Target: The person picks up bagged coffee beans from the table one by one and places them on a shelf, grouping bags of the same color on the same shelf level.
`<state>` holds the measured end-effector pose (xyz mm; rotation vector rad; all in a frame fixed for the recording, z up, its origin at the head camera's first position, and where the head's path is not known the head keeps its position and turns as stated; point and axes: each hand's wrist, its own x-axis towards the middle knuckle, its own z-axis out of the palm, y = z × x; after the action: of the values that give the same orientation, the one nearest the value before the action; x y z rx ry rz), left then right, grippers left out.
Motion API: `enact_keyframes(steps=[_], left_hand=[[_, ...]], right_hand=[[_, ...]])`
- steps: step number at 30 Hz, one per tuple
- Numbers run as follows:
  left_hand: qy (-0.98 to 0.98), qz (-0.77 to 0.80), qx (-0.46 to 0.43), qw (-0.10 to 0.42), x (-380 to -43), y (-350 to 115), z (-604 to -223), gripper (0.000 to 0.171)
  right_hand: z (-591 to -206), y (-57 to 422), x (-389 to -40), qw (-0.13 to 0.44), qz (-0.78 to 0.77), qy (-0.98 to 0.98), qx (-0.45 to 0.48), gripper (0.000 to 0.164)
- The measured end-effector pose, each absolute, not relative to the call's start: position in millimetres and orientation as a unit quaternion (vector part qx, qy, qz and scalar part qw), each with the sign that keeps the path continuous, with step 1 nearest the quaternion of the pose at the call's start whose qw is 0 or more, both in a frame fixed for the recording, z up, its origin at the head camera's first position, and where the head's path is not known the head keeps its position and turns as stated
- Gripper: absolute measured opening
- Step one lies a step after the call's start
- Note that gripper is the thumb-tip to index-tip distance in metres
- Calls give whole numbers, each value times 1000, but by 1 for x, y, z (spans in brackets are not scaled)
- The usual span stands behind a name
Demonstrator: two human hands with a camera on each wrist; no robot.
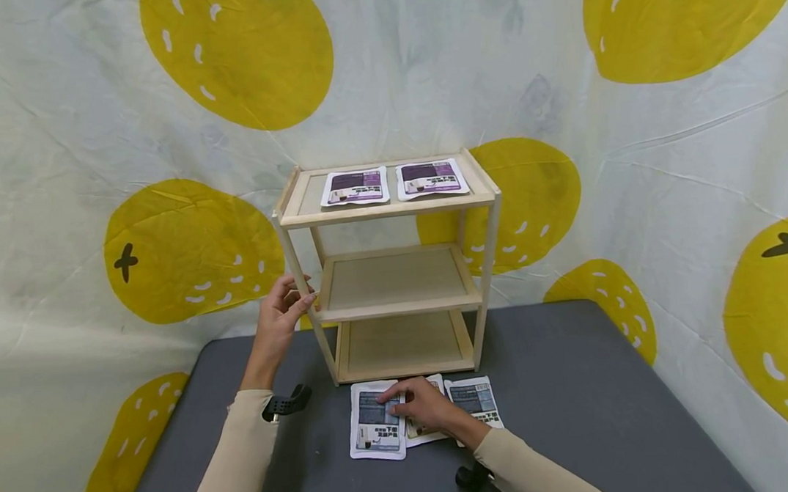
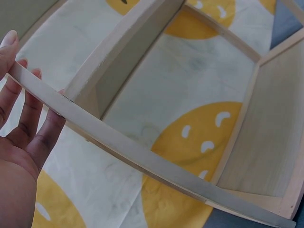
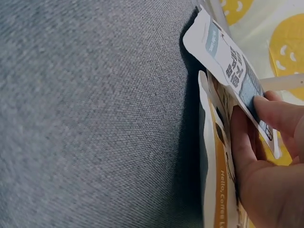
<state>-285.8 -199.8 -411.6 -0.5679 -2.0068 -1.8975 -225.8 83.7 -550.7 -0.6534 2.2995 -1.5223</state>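
My left hand [image 1: 277, 323] holds the left front post [image 2: 128, 145] of a small three-tier wooden shelf rack [image 1: 395, 281], thumb on one side and fingers on the other. On the table before the rack, my right hand [image 1: 429, 407] pinches a white pouch with a blue label [image 1: 378, 432], thumb on its printed face and fingers behind it. In the right wrist view this blue-labelled pouch [image 3: 223, 54] is tilted up at an angle. A yellow-labelled coffee pouch [image 3: 219, 175] lies beside it, partly under my right hand. Farther right is another blue-labelled pouch [image 1: 473, 400].
Two purple-labelled pouches [image 1: 357, 187] lie side by side on the rack's top tier. The rack stands on a dark grey table [image 1: 573, 407], close to a white cloth backdrop [image 1: 426, 76] printed with yellow fruit.
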Motion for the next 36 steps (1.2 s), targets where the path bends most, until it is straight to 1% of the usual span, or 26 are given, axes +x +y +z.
enact_keyframes(steps=[5,10,14,22,26,36], left_hand=[[-707,-660,-199,160,-285,-200,-412,32],[-708,-660,-198,157,-285,-200,-412,32],[-705,-663,-198,155,-285,-200,-411,32],[-706,-662,-201,154,-285,-200,-412,31],[-699,-666,-209,156,-285,-200,-412,30],[-704,-663,-201,158,-285,-199,-411,31]], right_hand=[[-552,84,-225,165,-539,796,-220,23],[-551,85,-225,180,-536,794,-225,29],[-551,84,-225,174,-544,785,-238,33],[-553,85,-225,187,-572,759,-247,30],[-552,86,-225,193,-572,761,-237,29],[-544,96,-228,209,-593,744,-226,35]])
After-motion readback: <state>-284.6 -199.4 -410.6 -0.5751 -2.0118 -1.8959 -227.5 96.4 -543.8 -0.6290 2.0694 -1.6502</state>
